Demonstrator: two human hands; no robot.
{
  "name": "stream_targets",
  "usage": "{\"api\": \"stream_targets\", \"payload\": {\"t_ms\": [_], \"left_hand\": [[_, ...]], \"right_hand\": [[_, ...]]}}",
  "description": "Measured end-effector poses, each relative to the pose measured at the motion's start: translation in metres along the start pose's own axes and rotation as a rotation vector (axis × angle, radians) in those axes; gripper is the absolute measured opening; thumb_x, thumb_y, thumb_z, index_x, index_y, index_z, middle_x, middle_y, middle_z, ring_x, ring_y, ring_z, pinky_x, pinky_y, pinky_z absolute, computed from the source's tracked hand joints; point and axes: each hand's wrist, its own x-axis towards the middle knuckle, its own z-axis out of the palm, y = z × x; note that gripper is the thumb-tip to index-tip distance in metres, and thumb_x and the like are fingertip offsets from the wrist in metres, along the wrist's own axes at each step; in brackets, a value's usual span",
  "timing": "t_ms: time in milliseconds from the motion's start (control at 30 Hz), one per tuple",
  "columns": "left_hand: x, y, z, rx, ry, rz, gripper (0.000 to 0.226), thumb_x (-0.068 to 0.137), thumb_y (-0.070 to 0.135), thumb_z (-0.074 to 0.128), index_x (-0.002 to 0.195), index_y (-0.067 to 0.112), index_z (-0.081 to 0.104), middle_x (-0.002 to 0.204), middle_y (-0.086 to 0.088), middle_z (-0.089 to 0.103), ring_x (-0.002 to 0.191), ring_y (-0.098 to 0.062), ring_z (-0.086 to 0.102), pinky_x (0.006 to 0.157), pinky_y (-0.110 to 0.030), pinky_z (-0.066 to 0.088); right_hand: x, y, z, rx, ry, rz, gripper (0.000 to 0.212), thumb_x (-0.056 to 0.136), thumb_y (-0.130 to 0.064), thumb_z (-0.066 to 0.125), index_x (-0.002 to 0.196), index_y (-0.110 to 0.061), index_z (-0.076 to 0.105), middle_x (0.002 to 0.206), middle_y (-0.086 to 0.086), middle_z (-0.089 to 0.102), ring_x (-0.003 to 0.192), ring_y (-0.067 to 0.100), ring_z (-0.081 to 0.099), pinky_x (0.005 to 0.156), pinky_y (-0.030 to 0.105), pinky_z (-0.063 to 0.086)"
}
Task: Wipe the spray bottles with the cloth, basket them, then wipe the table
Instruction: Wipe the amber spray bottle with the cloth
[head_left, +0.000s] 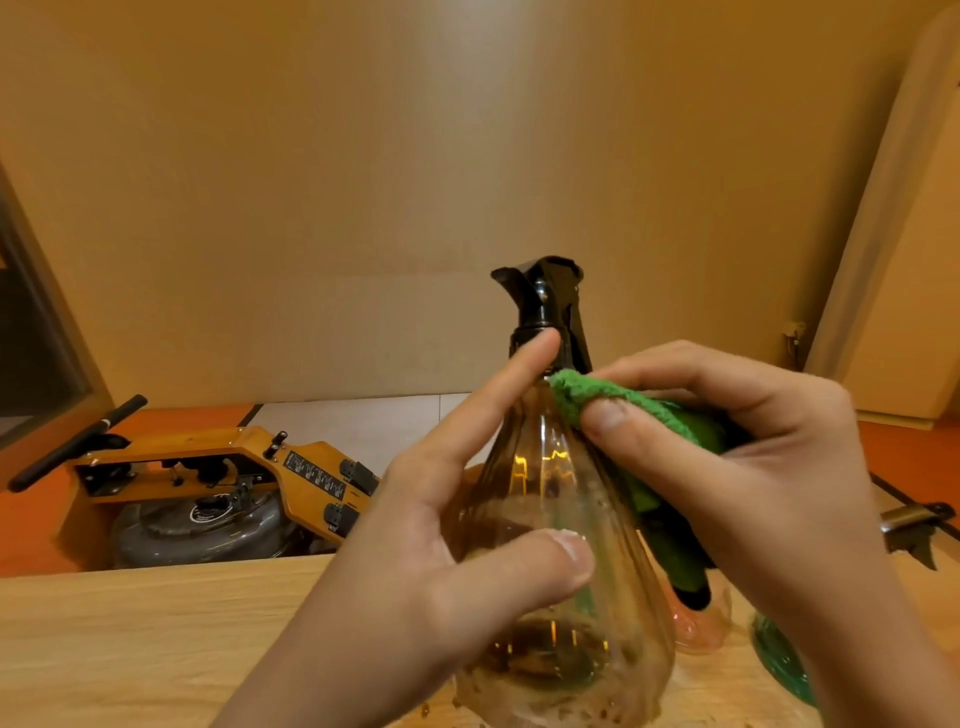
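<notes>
Gripping clear spray bottle (550, 467) at frame centre, left hand (415, 561) curled round body; right hand (769, 467) pinched green cloth (576, 392) against bottle neck.

Clear spray bottle (561, 545) with black nozzle (545, 296), green cloth (587, 395), light wood-grain table (156, 639).

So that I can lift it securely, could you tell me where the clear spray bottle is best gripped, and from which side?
Probably the narrow neck under the black trigger head, from the left: the clear spray bottle is upright and flares wide below, and the right hand presses the green cloth on its right.
</notes>
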Motion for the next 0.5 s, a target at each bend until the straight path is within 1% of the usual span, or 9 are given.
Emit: {"api": "stream_targets", "payload": {"t_ms": [67, 133, 200, 233, 267, 333, 367, 433, 500], "left_hand": [[-0.001, 0.001, -0.003, -0.049, 0.034, -0.007, 0.081, 0.070, 0.023, 0.076, 0.139, 0.057, 0.053, 0.123, 0.004, 0.074, 0.112, -0.031, 0.070, 0.090, -0.032, 0.061], [-0.001, 0.001, -0.007, -0.064, 0.077, 0.000, 0.081, 0.068, 0.022, 0.078, 0.137, 0.058, 0.055, 0.120, 0.001, 0.075, 0.111, -0.036, 0.069, 0.089, -0.035, 0.062], [0.000, 0.002, -0.007, -0.057, 0.092, 0.001, 0.082, 0.067, 0.024, 0.079, 0.137, 0.059, 0.055, 0.118, -0.007, 0.073, 0.109, -0.041, 0.067, 0.091, -0.040, 0.061], [-0.001, 0.003, -0.007, -0.057, 0.074, -0.004, 0.082, 0.068, 0.024, 0.079, 0.138, 0.060, 0.054, 0.118, -0.007, 0.072, 0.109, -0.040, 0.068, 0.092, -0.041, 0.061], [-0.001, 0.003, -0.005, -0.061, 0.040, -0.009, 0.082, 0.069, 0.024, 0.079, 0.138, 0.060, 0.053, 0.117, -0.003, 0.073, 0.109, -0.036, 0.070, 0.090, -0.039, 0.062], [-0.001, 0.004, -0.001, -0.066, -0.024, -0.010, 0.081, 0.073, 0.023, 0.077, 0.140, 0.059, 0.051, 0.127, 0.012, 0.071, 0.113, -0.020, 0.072, 0.088, -0.024, 0.059], [-0.002, 0.004, 0.001, -0.065, -0.028, -0.009, 0.080, 0.074, 0.022, 0.077, 0.140, 0.059, 0.051, 0.130, 0.016, 0.070, 0.114, -0.016, 0.071, 0.088, -0.019, 0.056], [-0.002, 0.004, 0.000, -0.062, -0.005, -0.001, 0.080, 0.074, 0.022, 0.077, 0.140, 0.058, 0.051, 0.128, 0.015, 0.071, 0.113, -0.015, 0.072, 0.087, -0.017, 0.056], [-0.003, 0.003, -0.004, -0.064, 0.025, -0.005, 0.080, 0.072, 0.023, 0.078, 0.140, 0.058, 0.052, 0.124, 0.010, 0.073, 0.111, -0.021, 0.072, 0.086, -0.021, 0.057]], "right_hand": [[0.000, 0.000, 0.001, -0.011, -0.012, 0.007, 0.008, 0.082, -0.025, 0.081, 0.090, -0.023, 0.079, 0.089, -0.002, 0.077, 0.081, 0.019, 0.074, 0.062, 0.039, 0.062], [0.001, -0.001, -0.007, -0.058, -0.140, -0.011, 0.010, 0.082, -0.031, 0.077, 0.090, -0.026, 0.079, 0.092, -0.005, 0.077, 0.084, 0.020, 0.074, 0.062, 0.037, 0.061], [0.003, -0.001, -0.015, -0.034, -0.231, 0.028, 0.012, 0.080, -0.033, 0.076, 0.091, -0.028, 0.080, 0.091, -0.003, 0.077, 0.082, 0.021, 0.073, 0.063, 0.040, 0.061], [0.005, -0.001, -0.016, -0.024, -0.230, 0.044, 0.011, 0.080, -0.031, 0.078, 0.090, -0.027, 0.080, 0.090, -0.001, 0.077, 0.080, 0.023, 0.073, 0.063, 0.041, 0.061], [0.005, -0.001, -0.016, -0.024, -0.195, 0.047, 0.008, 0.081, -0.029, 0.081, 0.089, -0.025, 0.081, 0.089, 0.000, 0.077, 0.079, 0.023, 0.074, 0.062, 0.042, 0.061], [0.004, 0.001, -0.010, -0.013, -0.055, 0.048, 0.009, 0.080, -0.024, 0.086, 0.087, -0.021, 0.081, 0.087, 0.002, 0.077, 0.076, 0.023, 0.074, 0.059, 0.041, 0.062], [0.003, 0.001, -0.006, 0.006, 0.008, 0.048, 0.010, 0.079, -0.022, 0.085, 0.087, -0.020, 0.080, 0.086, 0.002, 0.077, 0.076, 0.022, 0.074, 0.059, 0.038, 0.062], [0.002, 0.003, 0.002, 0.039, 0.046, 0.018, 0.010, 0.081, -0.018, 0.083, 0.090, -0.019, 0.079, 0.088, 0.001, 0.077, 0.080, 0.021, 0.074, 0.061, 0.030, 0.061], [0.002, 0.005, 0.005, 0.040, -0.010, -0.012, 0.010, 0.082, -0.017, 0.082, 0.092, -0.019, 0.079, 0.091, 0.000, 0.077, 0.087, 0.021, 0.073, 0.069, 0.027, 0.059]]}}
